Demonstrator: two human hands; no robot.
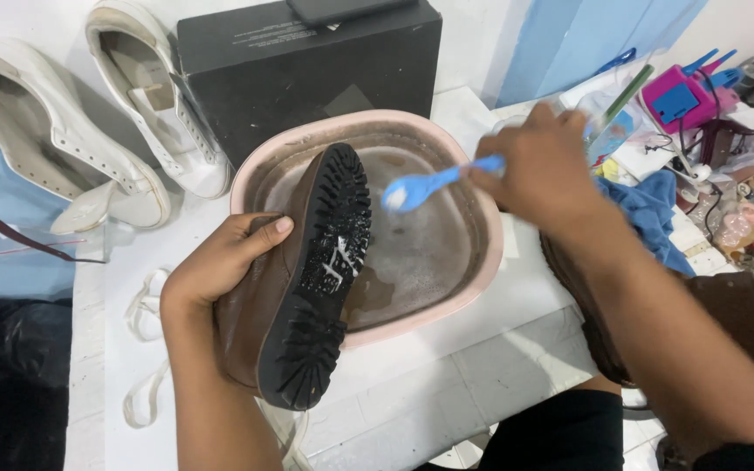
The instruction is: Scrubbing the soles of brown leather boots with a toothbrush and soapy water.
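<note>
My left hand [220, 266] grips a brown leather shoe [246, 323] by its upper, turned so its black lugged sole [320, 270] faces up, with white soap foam smeared on the middle of the sole. The shoe's toe end hangs over a pink basin [473, 262] of murky soapy water. My right hand [543, 166] holds a blue toothbrush [429, 186] by its handle; the foamy brush head hovers just right of the sole, above the water, not touching it.
Two white sneakers [89, 131] lie at the back left beside a black box [307, 70]. White laces [141, 349] trail on the white tiled floor. A blue cloth [652, 214], another brown shoe [743, 323] and assorted clutter sit to the right.
</note>
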